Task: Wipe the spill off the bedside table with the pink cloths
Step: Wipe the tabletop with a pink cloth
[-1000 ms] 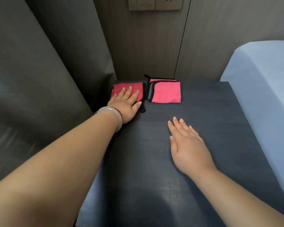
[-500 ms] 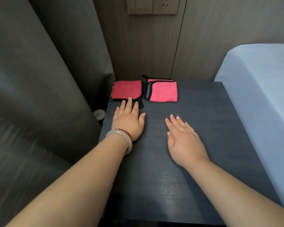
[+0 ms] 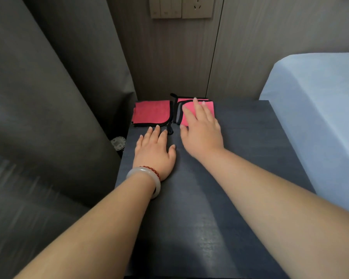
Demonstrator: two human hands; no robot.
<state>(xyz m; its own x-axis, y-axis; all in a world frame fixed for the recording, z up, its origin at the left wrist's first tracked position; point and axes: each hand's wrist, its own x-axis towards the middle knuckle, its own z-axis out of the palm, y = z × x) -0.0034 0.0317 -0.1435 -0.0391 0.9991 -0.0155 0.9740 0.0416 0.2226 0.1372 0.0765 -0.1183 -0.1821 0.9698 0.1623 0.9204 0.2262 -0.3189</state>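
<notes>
Now right cloth (image 3: pixel 209 106) under fingers (image 3: pixel 197 109)

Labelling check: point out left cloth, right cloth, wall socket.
left cloth (image 3: pixel 152 112): head view, middle of its pink face.
right cloth (image 3: pixel 187 107): head view, pink patch left of the hand.
wall socket (image 3: pixel 197 6): head view, around its holes.

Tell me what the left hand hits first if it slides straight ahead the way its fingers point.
Probably the left pink cloth: the left hand lies flat with fingertips just short of its black-trimmed near edge.
</notes>
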